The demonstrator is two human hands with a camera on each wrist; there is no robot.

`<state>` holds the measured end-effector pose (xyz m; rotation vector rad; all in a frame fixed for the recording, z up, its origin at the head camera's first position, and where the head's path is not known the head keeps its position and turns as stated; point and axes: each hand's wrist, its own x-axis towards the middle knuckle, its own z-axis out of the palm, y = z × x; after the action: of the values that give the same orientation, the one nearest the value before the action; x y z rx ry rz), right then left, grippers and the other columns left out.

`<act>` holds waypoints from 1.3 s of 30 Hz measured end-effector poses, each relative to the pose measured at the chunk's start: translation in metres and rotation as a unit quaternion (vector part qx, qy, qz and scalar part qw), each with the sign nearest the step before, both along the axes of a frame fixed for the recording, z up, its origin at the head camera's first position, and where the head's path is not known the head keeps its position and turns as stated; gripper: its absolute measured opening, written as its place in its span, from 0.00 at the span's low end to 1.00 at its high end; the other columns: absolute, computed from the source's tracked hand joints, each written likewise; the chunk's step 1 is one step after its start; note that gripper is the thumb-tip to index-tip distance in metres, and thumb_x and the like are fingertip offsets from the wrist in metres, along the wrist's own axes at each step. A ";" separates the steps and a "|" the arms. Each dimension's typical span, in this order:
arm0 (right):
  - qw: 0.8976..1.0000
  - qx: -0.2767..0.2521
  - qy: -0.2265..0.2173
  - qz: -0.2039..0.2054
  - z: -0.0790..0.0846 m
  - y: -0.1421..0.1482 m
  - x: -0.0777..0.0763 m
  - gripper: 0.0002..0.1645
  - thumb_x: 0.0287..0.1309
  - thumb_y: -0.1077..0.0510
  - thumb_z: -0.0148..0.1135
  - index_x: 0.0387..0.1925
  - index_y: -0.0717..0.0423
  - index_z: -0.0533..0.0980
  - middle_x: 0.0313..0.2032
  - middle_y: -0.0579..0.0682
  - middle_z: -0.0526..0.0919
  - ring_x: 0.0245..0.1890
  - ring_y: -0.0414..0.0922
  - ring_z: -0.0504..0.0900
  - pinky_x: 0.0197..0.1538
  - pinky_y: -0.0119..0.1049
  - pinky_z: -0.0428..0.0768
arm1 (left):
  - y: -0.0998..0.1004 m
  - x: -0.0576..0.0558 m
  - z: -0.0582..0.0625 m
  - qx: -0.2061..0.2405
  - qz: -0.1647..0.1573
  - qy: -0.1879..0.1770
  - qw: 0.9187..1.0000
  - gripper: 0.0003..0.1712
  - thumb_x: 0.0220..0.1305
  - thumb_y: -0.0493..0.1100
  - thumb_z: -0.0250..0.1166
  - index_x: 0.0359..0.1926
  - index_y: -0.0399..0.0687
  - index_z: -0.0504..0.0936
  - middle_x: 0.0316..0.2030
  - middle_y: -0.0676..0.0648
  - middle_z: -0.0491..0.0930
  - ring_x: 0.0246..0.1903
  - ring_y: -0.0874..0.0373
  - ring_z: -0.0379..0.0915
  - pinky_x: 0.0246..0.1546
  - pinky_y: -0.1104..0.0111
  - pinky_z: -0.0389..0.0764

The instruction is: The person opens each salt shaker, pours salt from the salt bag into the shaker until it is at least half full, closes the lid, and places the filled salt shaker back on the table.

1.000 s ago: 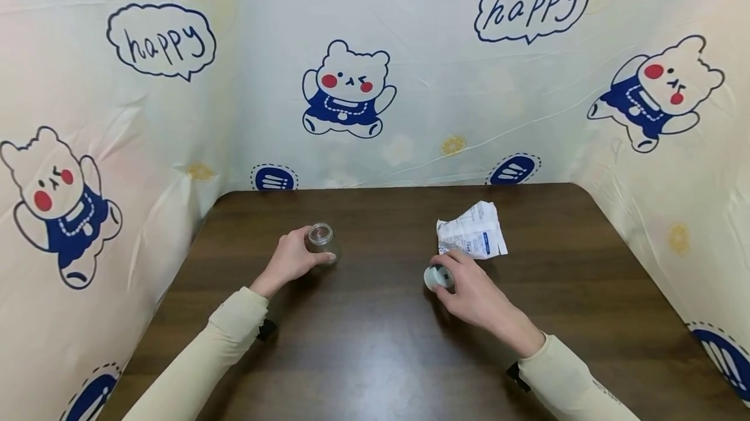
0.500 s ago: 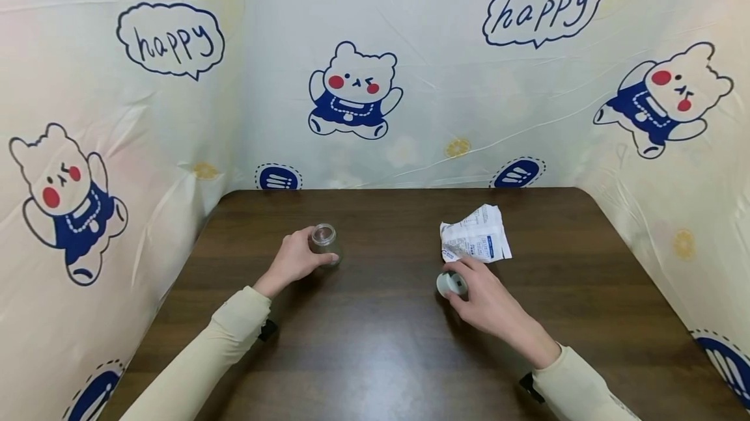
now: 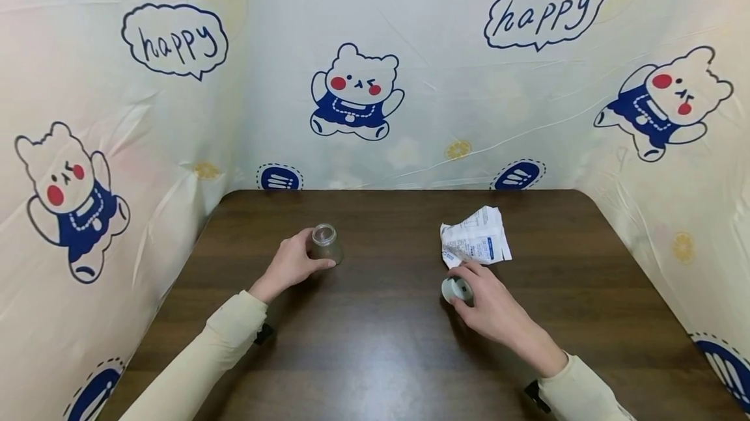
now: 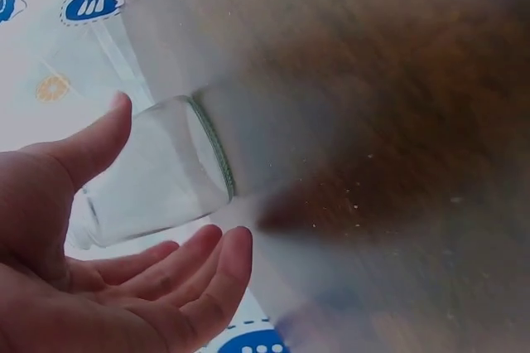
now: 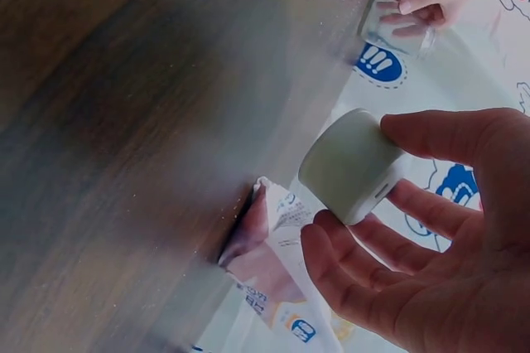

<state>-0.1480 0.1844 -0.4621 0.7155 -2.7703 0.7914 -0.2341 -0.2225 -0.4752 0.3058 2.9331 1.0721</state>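
A clear glass jar [image 3: 326, 246] with an open threaded mouth stands upright on the wooden table, left of the middle. My left hand [image 3: 293, 263] is around its left side. In the left wrist view the fingers [image 4: 236, 253] lie slightly apart from the glass, and the thumb is near its other side. My right hand [image 3: 495, 300] pinches a pale grey-green cylindrical lid [image 5: 352, 166] between thumb and fingers; a small dark slot shows on it. The lid is tilted in the head view. Whether it touches the table, I cannot tell.
A crumpled white printed packet [image 3: 474, 239] lies just beyond my right hand. The brown wooden table [image 3: 375, 336] ends at a patterned cloth backdrop [image 3: 433, 69], which rises behind it and at both sides.
My right hand has moved slightly right and nearer to me with the lid. The left thumb has drawn a little away from the jar, which stays in place.
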 end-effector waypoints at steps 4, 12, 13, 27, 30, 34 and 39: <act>1.000 0.003 0.003 -0.006 -0.001 0.002 0.001 0.23 0.55 0.63 0.78 0.52 0.61 0.82 0.54 0.58 0.81 0.53 0.56 0.80 0.55 0.53 0.80 | -0.005 0.009 0.006 -0.020 0.025 -0.021 0.999 0.43 0.59 0.49 0.82 0.64 0.28 0.72 0.50 0.32 0.81 0.47 0.40 0.78 0.50 0.46 0.80; 1.000 0.000 0.021 -0.008 -0.001 0.007 0.006 0.24 0.53 0.64 0.78 0.52 0.62 0.82 0.54 0.59 0.82 0.55 0.58 0.80 0.56 0.55 0.80 | -0.005 0.036 0.023 -0.085 0.032 -0.046 0.995 0.25 0.65 0.49 0.77 0.48 0.34 0.79 0.32 0.44 0.76 0.31 0.50 0.72 0.33 0.58 0.76; 1.000 0.000 0.024 -0.008 -0.002 0.008 0.007 0.24 0.53 0.64 0.79 0.52 0.63 0.82 0.54 0.59 0.82 0.55 0.58 0.81 0.56 0.55 0.80 | -0.003 0.039 0.025 -0.089 0.025 -0.040 0.995 0.23 0.65 0.49 0.77 0.46 0.35 0.79 0.31 0.45 0.76 0.30 0.51 0.71 0.32 0.59 0.75; 1.000 0.008 0.006 -0.021 -0.002 0.016 0.013 0.24 0.53 0.64 0.78 0.53 0.61 0.82 0.51 0.56 0.82 0.50 0.56 0.81 0.51 0.53 0.80 | 0.043 0.069 0.037 -0.061 -0.039 -0.017 0.997 0.18 0.65 0.47 0.78 0.44 0.40 0.81 0.26 0.51 0.73 0.23 0.57 0.69 0.26 0.63 0.73; 1.000 0.011 -0.002 -0.028 -0.001 0.019 0.016 0.24 0.53 0.64 0.78 0.53 0.61 0.82 0.51 0.56 0.82 0.50 0.55 0.80 0.50 0.53 0.80 | 0.050 0.072 0.037 -0.054 -0.044 -0.013 0.998 0.18 0.65 0.46 0.78 0.44 0.40 0.81 0.25 0.51 0.72 0.23 0.58 0.68 0.26 0.63 0.72; 0.999 0.010 -0.006 -0.037 -0.001 0.021 0.018 0.24 0.53 0.65 0.79 0.53 0.61 0.82 0.50 0.56 0.82 0.49 0.55 0.80 0.50 0.52 0.80 | 0.057 0.074 0.038 -0.046 -0.047 -0.009 0.998 0.18 0.64 0.46 0.78 0.44 0.41 0.81 0.26 0.51 0.72 0.23 0.58 0.68 0.26 0.63 0.72; 0.999 0.008 0.002 -0.039 -0.002 0.025 0.020 0.24 0.51 0.66 0.78 0.52 0.62 0.82 0.49 0.57 0.82 0.48 0.55 0.81 0.49 0.52 0.81 | 0.065 0.076 0.040 -0.044 -0.053 -0.009 0.998 0.17 0.64 0.46 0.78 0.44 0.43 0.81 0.27 0.51 0.73 0.24 0.58 0.68 0.27 0.63 0.73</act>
<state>-0.1275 0.2090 -0.4641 0.6071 -2.7851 0.7532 -0.1585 -0.1571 -0.4351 0.4417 2.9004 0.9258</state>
